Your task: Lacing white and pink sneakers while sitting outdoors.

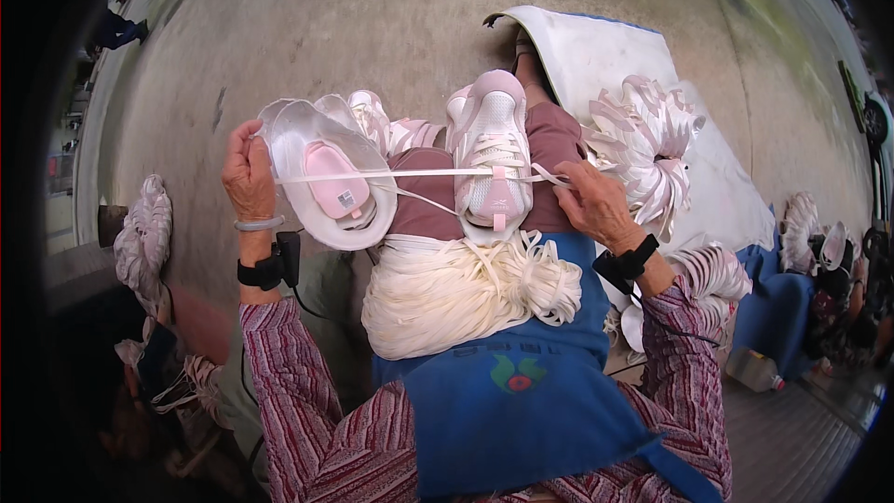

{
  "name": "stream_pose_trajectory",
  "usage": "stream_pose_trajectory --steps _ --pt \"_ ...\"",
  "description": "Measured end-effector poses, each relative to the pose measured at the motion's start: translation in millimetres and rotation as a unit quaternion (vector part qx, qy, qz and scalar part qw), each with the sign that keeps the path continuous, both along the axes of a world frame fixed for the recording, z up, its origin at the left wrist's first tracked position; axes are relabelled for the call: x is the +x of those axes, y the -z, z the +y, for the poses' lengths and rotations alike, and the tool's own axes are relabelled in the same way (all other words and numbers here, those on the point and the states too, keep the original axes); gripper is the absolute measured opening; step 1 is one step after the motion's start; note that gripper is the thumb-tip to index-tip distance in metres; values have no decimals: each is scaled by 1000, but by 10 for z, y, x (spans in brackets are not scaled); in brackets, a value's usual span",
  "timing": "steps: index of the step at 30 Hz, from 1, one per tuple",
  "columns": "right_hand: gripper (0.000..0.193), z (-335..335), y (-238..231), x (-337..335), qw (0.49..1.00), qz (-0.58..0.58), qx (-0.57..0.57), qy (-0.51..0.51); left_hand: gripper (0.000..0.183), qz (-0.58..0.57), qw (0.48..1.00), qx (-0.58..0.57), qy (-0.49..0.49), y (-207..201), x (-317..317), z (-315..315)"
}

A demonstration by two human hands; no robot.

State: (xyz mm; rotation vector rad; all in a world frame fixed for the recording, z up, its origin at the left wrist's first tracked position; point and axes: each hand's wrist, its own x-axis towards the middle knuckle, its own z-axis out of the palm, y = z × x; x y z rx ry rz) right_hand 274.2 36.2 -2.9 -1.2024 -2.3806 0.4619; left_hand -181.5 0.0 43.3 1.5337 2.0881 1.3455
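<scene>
A white-and-pink shoe upper (pixel 495 107) lies along my thighs, its toe pointing away from me. A flat white shoelace (pixel 419 172) passes through it and stretches out to both sides. My left hand (pixel 248 172) is closed on the lace's left end, beside an open pale upper (pixel 321 210) with a pink tongue that the lace crosses. On the right, my right hand (pixel 594 200) pinches the other end of the lace close to the shoe. A thick bundle of cream shoelaces (pixel 447 303) rests on my lap, nearer my body.
Fanned uppers (pixel 647 144) lie on a white sheet (pixel 605 47) at right, with more stacked uppers (pixel 712 279) by my right forearm. Another row of uppers (pixel 144 237) stands at far left. A clear bottle (pixel 754 370) lies at lower right. A person's leg (pixel 121 31) shows at upper left.
</scene>
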Motion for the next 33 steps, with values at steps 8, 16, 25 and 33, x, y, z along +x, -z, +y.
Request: stream_pose_trajectory --steps 8,16,25,33 --pt "11 149 -130 -339 998 33 -33 -49 18 39 999 37 -3 -86 84 136" --pt "9 158 -132 -547 993 -37 37 -101 10 -1 971 -19 239 -97 1070 111" --pt "11 144 43 -56 991 -95 55 -82 22 177 913 -127 344 534 1953 97" --pt "34 32 -145 -348 991 -31 -113 -56 17 53 926 -185 326 671 1804 183"
